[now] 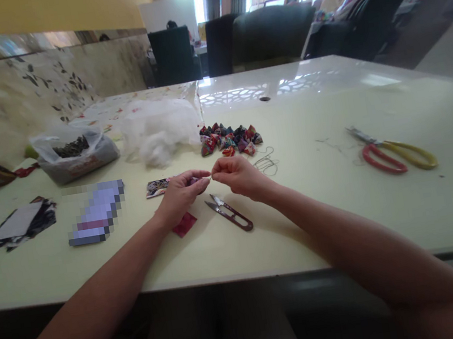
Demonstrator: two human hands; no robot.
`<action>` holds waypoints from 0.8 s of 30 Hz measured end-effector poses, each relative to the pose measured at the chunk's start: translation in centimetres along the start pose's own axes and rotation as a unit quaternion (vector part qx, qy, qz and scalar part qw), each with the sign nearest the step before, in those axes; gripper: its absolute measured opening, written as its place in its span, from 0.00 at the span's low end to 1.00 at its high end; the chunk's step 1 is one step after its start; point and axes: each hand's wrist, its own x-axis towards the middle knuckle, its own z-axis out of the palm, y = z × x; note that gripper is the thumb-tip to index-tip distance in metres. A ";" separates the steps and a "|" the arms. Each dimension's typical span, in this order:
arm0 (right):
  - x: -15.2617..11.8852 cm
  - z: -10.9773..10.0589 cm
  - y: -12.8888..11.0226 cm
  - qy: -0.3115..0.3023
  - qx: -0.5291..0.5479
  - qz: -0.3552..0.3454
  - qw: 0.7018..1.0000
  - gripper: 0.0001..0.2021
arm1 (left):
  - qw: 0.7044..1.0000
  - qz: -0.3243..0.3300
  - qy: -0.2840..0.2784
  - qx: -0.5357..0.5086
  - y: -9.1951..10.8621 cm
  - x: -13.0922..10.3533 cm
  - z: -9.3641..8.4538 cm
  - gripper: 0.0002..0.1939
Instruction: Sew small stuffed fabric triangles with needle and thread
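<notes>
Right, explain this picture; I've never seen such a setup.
No machine here: these are a person's bare left hand and right hand, seen from a camera worn on their head. Above a pale table, the left seems to hold a small patterned piece; the right pinches close by; what it grips, if anything, is too small to tell. Around them lie snips, a red fabric piece and a cluster of patterned fabric bundles, with white stuffing farther back and scissors to the right.

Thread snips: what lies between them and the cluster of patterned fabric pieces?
In the head view, the right hand lies between the thread snips and the patterned fabric pieces, its fingers close to the left hand.
</notes>
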 end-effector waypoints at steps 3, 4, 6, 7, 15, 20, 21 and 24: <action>0.0 0.1 0.0 -0.006 -0.021 -0.017 1.000 0.06 | 1.000 0.008 -0.003 0.008 -0.2 0.1 -0.1 0.21; 0.0 0.1 0.0 -0.008 -0.028 -0.023 0.999 0.06 | 1.000 0.011 -0.002 0.017 -0.3 0.2 -0.1 0.19; 0.0 0.2 0.0 -0.012 -0.040 -0.033 0.999 0.06 | 0.999 0.014 0.003 0.036 -0.6 0.3 -0.2 0.17; 0.0 0.2 0.0 -0.013 -0.046 -0.037 0.998 0.06 | 0.999 0.015 0.005 0.045 -0.6 0.3 -0.2 0.16; 0.0 0.2 -0.2 0.047 -0.172 -0.075 0.981 0.07 | 0.999 -0.010 -0.007 0.049 0.0 0.1 0.1 0.14; 0.3 -0.2 0.0 0.016 -0.151 -0.068 0.986 0.06 | 0.999 -0.017 -0.006 0.032 -0.1 0.1 0.1 0.14; 0.4 -0.3 0.1 0.012 -0.143 -0.064 0.988 0.06 | 0.999 -0.018 -0.009 0.029 -0.1 0.1 0.0 0.15; 0.5 -0.5 0.3 0.007 -0.123 -0.057 0.991 0.06 | 0.999 -0.025 -0.021 0.012 -0.2 0.1 0.0 0.17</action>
